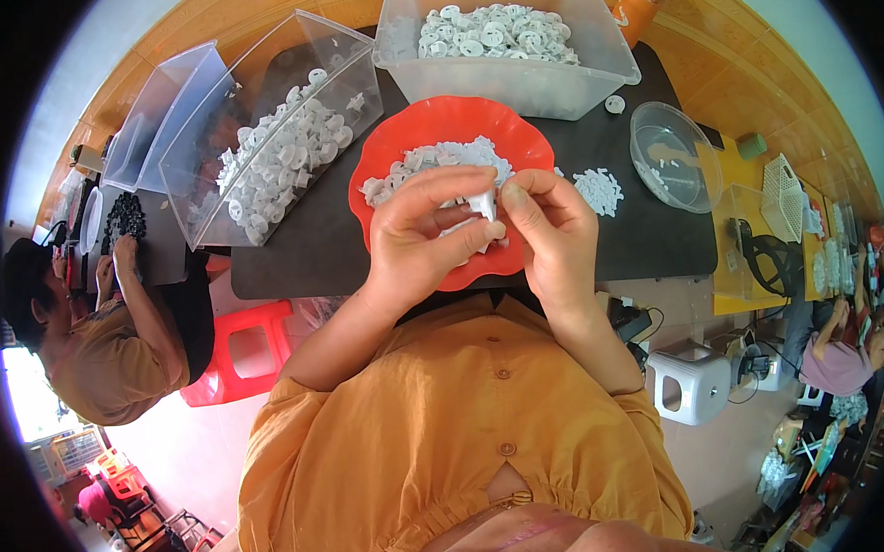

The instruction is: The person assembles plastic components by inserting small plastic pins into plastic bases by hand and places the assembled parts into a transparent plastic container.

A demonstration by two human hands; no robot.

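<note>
2 hands are seen meeting above a dark table (pixel 295 262), over the near rim of a red scalloped plate (pixel 437 120). On the table, from largest to smallest, are noted: a clear rectangular tub (pixel 513 79) of white plastic rings at 12 o'clock from the plate, a tilted clear bin (pixel 358 94) of similar rings at 10 o'clock, a clear round bowl (pixel 672 161) at 3 o'clock, and a small loose heap of white pieces (pixel 598 190) between plate and bowl.

A small white plastic part (pixel 482 204) is pinched between both hands. The left hand (pixel 423 245) is curled, with thumb and forefinger closed on the part from 9 o'clock; the right hand (pixel 555 235) grips it with thumb and fingertips from 3 o'clock. The fingertips of both hands are nearly touching.

The part is judged very light, stiff and smooth, so liable to slip or spring away; a fingertip pinch on its outer edges is judged suitable. Its exact shape cannot be told. A pile of like parts (pixel 428 165) lies on the plate, just beyond the fingers at 12 o'clock.
</note>
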